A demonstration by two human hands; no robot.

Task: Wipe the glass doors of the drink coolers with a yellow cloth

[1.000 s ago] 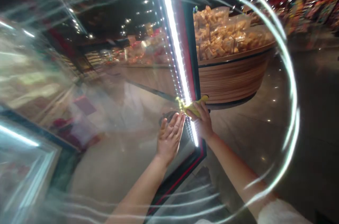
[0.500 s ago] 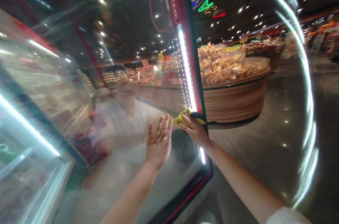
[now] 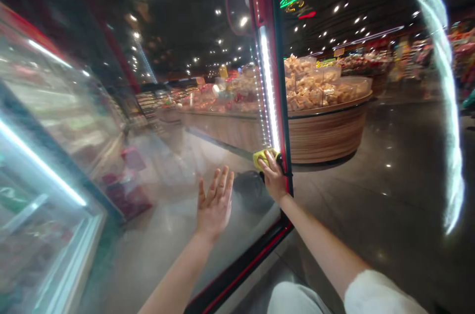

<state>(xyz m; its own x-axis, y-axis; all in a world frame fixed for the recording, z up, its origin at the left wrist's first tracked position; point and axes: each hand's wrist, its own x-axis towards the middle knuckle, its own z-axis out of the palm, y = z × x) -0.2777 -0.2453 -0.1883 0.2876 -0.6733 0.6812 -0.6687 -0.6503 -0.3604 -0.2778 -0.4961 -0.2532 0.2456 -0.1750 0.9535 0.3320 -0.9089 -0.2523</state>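
A glass door [image 3: 174,156] with a red and black frame stands swung open in front of me. My right hand [image 3: 272,175] presses a yellow cloth [image 3: 261,158] to the glass, close to the lit strip [image 3: 269,91] along the door's edge. The cloth is bunched under its fingers. Lower and to the left, my left hand [image 3: 215,205] has its fingers stretched and spread, palm toward the glass, holding nothing. Whether its palm touches the pane I cannot tell.
To the left is a lit display case [image 3: 40,165]. Beyond the door stands a rounded wood-sided counter [image 3: 326,136] heaped with wrapped goods [image 3: 315,89]. Dark shiny floor [image 3: 389,190] lies to the right. My knee [image 3: 297,299] shows at the bottom.
The yellow cloth is now bunched more tightly under my right hand. My left hand sits slightly farther left, away from the right hand. The view has shifted a little.
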